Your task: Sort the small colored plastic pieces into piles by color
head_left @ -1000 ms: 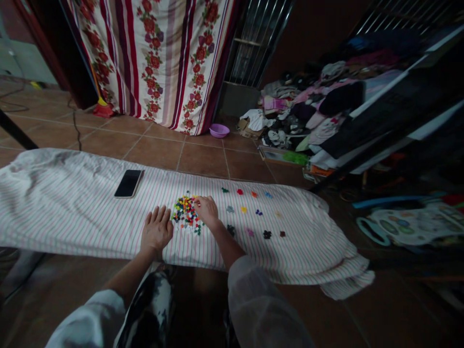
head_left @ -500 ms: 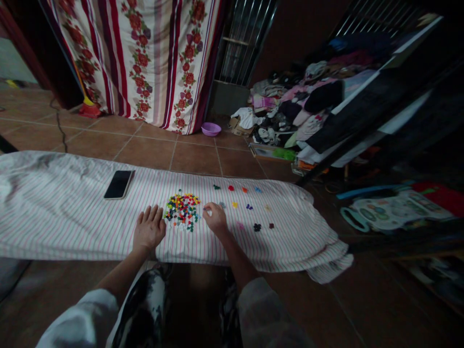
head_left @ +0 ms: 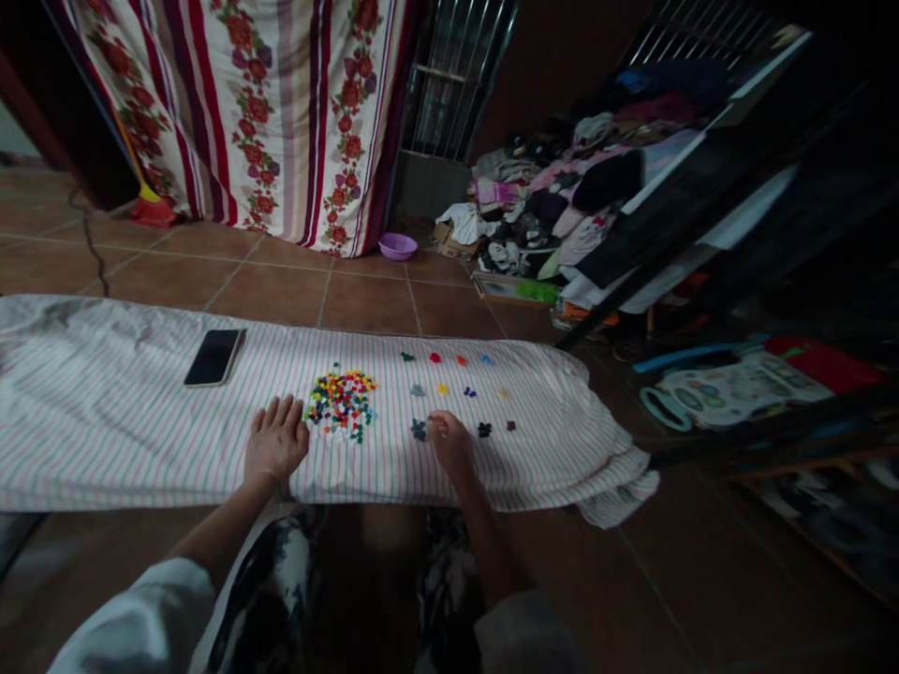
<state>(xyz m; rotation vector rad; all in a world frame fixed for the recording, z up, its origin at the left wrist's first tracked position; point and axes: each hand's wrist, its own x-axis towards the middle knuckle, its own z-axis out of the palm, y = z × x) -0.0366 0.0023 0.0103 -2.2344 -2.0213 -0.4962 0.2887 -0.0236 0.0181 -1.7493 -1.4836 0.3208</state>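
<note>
- Rests the left hand flat on the striped surface, with fingers spread open, just beside the mixed pile of small pieces.
- Lowers the right hand between the grey cluster and the black cluster, with fingers closed in a pinch — cannot tell whether on a piece.
- Lies left of the pile — the phone.

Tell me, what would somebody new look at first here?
Probably the bright heap of tiny mixed-colour pieces on the striped cloth, between the left hand and the right hand. Next might be the small one-colour clusters, set out in rows around the right hand. Beyond the cloth, at the upper left, the striped curtain with red roses stands out too.
</note>
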